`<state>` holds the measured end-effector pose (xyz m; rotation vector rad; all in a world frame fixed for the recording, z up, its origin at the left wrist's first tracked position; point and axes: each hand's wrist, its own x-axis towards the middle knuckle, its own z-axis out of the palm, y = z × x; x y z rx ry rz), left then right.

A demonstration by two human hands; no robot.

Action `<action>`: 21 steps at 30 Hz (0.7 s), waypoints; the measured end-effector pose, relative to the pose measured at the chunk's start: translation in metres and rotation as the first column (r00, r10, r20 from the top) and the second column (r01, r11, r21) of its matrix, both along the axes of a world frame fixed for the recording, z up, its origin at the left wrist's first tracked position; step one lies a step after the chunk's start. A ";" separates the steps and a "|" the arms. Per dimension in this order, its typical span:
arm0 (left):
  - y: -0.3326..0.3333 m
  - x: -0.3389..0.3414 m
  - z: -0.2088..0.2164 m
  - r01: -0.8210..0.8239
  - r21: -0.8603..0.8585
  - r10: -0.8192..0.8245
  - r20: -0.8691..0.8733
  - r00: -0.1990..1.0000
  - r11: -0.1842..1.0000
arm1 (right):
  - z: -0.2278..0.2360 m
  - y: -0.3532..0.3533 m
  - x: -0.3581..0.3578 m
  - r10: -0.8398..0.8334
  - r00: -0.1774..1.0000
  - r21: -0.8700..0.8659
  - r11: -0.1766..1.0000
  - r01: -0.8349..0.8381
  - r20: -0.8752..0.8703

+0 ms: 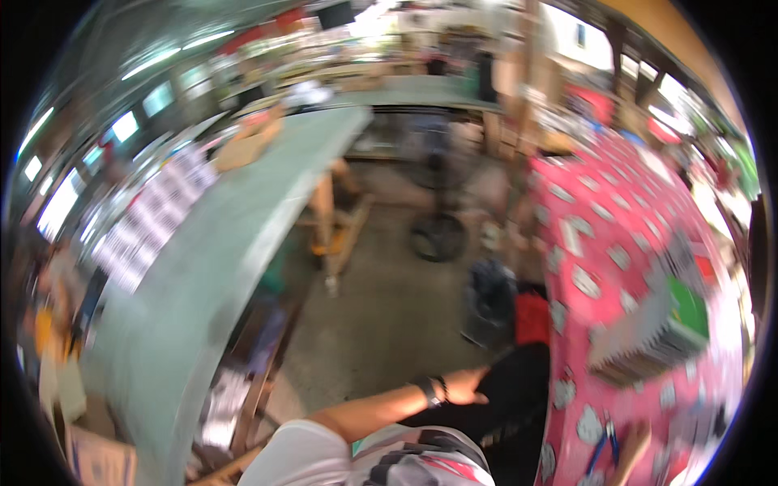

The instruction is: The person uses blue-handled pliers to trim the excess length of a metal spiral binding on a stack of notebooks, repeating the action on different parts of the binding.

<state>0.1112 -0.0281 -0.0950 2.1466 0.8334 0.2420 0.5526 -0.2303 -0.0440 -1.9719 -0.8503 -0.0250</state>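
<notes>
My left hand, with a dark watch and a beaded bracelet on its wrist, lies at the black trousers over my leg. Motion smears its fingers and the leg's dark cloth partly swallows them. Over the pink patterned tablecloth at the right, my right hand is low near the edge of the view, too blurred to make out its fingers. Just left of it lie pliers with blue handles. Farther along the same cloth stands a stack of books or flat boxes with a green and white end.
A long green-topped table runs along the left, bearing printed sheets and a brown cardboard piece. On the floor between the tables are a standing fan and a black bag. A red thing sits beside the bag.
</notes>
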 end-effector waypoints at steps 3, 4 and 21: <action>0.041 0.024 0.052 0.006 -0.070 0.003 0.120 0.993 0.998 | 0.050 0.007 -0.031 -0.068 0.992 -0.411 0.906 0.105 0.103; 0.054 0.036 0.074 -0.019 0.016 0.015 0.194 0.981 1.000 | 0.050 0.011 -0.038 -0.027 0.987 -0.264 0.962 0.068 0.157; 0.148 0.240 0.103 0.559 0.167 -0.583 0.253 0.772 0.812 | 0.063 0.070 -0.128 0.212 0.961 -0.286 0.923 -0.257 -0.178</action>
